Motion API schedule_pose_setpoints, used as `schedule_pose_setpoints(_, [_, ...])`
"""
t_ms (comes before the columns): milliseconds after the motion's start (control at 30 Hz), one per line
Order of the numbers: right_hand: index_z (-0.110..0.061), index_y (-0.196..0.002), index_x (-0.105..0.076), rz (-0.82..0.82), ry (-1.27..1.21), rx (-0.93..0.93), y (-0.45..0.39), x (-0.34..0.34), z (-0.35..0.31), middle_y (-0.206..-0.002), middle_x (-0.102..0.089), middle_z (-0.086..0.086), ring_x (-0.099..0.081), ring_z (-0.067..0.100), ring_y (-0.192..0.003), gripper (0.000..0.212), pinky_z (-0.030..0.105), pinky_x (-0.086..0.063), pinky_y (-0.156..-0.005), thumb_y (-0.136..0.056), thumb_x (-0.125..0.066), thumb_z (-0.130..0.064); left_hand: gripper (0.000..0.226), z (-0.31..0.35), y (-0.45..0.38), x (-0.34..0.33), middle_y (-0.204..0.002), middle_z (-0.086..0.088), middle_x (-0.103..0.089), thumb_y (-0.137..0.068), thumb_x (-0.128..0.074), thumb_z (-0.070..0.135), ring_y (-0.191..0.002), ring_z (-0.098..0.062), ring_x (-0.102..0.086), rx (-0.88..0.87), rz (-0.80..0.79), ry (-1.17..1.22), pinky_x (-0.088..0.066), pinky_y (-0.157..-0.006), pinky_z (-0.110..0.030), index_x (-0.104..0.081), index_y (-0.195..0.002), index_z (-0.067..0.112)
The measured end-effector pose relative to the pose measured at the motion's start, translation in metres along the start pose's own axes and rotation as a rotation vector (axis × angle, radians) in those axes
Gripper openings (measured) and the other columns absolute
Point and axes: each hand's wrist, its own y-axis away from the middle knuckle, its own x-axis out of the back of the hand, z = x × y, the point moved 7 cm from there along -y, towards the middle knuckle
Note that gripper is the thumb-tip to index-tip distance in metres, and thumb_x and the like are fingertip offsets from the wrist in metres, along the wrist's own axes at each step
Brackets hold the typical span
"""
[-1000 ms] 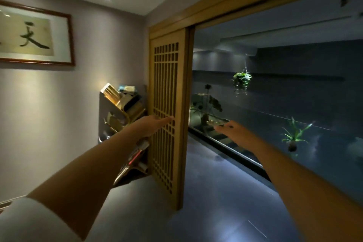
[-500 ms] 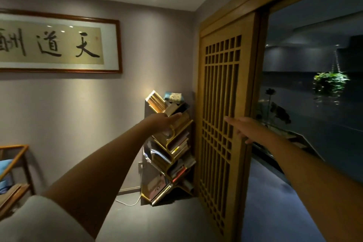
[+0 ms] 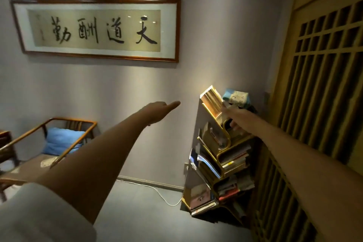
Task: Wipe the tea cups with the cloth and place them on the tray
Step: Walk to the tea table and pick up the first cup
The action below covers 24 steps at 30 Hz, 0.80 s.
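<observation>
Left hand [image 3: 157,111] at frame centre and right hand [image 3: 233,119] at centre right: outstretched, flat, holding nothing. No tea cups, cloth or tray visible. Risk: knocking the tilted book rack [image 3: 220,155] behind the right hand.

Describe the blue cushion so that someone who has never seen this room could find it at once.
Start at the long framed calligraphy on the grey wall and look down to its lower left, where a wooden armchair stands. The blue cushion leans against the chair's back, above the seat. It is the only soft, bright blue thing among the dark wood there.
</observation>
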Motion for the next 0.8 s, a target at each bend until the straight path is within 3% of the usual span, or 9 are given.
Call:
schedule_pose_setpoints(67, [-0.007, -0.11, -0.059, -0.07, -0.003, 0.034, -0.044, -0.029, -0.007, -0.095, -0.061, 0.012, -0.056, 0.019, -0.082, 0.072, 0.038, -0.048, -0.078, -0.08, -0.041, -0.07, 0.076, -0.035, -0.029, 0.01, -0.111, -0.012, -0.059, -0.079, -0.028, 0.077, -0.095, -0.032, -0.057, 0.069, 0.041, -0.021, -0.044, -0.061, -0.031, -0.054, -0.112, 0.013])
schedule_pose_setpoints(167, [-0.01, -0.104, -0.06, -0.2, 0.003, 0.061, -0.106, -0.081, -0.017, -0.091, -0.058, 0.008, -0.054, 0.017, -0.079, 0.067, 0.03, -0.044, -0.072, -0.081, -0.04, -0.069, 0.069, -0.086, -0.067, 0.023, -0.107, -0.009, -0.056, -0.077, -0.033, 0.077, -0.088, -0.026, -0.053, 0.105, 0.142, 0.01, -0.04, -0.059, -0.029, -0.046, -0.123, 0.026])
schedule_pose_setpoints(300, [-0.012, -0.105, -0.058, -0.303, 0.016, 0.099, -0.185, -0.147, -0.033, -0.094, -0.055, 0.007, -0.053, 0.02, -0.087, 0.061, 0.029, -0.044, -0.073, -0.084, -0.038, -0.066, 0.066, -0.143, -0.128, 0.042, -0.13, -0.016, -0.051, -0.079, -0.039, 0.073, -0.106, -0.031, -0.053, 0.121, 0.234, 0.03, -0.039, -0.077, -0.033, -0.039, -0.131, 0.034])
schedule_pose_setpoints(400, [-0.014, -0.103, -0.059, -0.321, 0.04, 0.17, -0.252, -0.192, -0.061, -0.097, -0.057, 0.007, -0.056, 0.023, -0.092, 0.06, 0.034, -0.047, -0.082, -0.085, -0.035, -0.067, 0.069, -0.188, -0.18, 0.064, -0.13, -0.016, -0.051, -0.078, -0.038, 0.074, -0.109, -0.032, -0.052, 0.168, 0.256, 0.021, -0.04, -0.083, -0.035, -0.041, -0.131, 0.029])
schedule_pose_setpoints(533, [-0.016, -0.097, -0.061, -0.33, 0.012, 0.249, -0.339, -0.247, -0.12, -0.089, -0.058, 0.002, -0.053, 0.014, -0.076, 0.06, 0.029, -0.041, -0.066, -0.083, -0.036, -0.068, 0.063, -0.249, -0.241, 0.119, -0.124, -0.018, -0.056, -0.082, -0.041, 0.068, -0.1, -0.029, -0.054, 0.222, 0.344, 0.001, -0.037, -0.082, -0.032, -0.048, -0.125, 0.024])
schedule_pose_setpoints(667, [-0.016, -0.099, -0.063, -0.399, -0.025, 0.323, -0.409, -0.313, -0.189, -0.089, -0.059, 0.001, -0.055, 0.017, -0.081, 0.059, 0.032, -0.042, -0.068, -0.084, -0.037, -0.067, 0.066, -0.315, -0.278, 0.177, -0.131, -0.017, -0.053, -0.083, -0.039, 0.067, -0.116, -0.032, -0.05, 0.325, 0.427, -0.065, -0.036, -0.091, -0.038, -0.048, -0.127, 0.019])
schedule_pose_setpoints(800, [-0.013, -0.104, -0.063, -0.511, -0.034, 0.386, -0.46, -0.4, -0.239, -0.094, -0.059, 0.005, -0.054, 0.02, -0.083, 0.062, 0.028, -0.039, -0.064, -0.085, -0.037, -0.065, 0.067, -0.382, -0.293, 0.204, -0.134, -0.015, -0.05, -0.086, -0.037, 0.064, -0.119, -0.031, -0.048, 0.424, 0.429, -0.093, -0.035, -0.097, -0.039, -0.045, -0.13, 0.014])
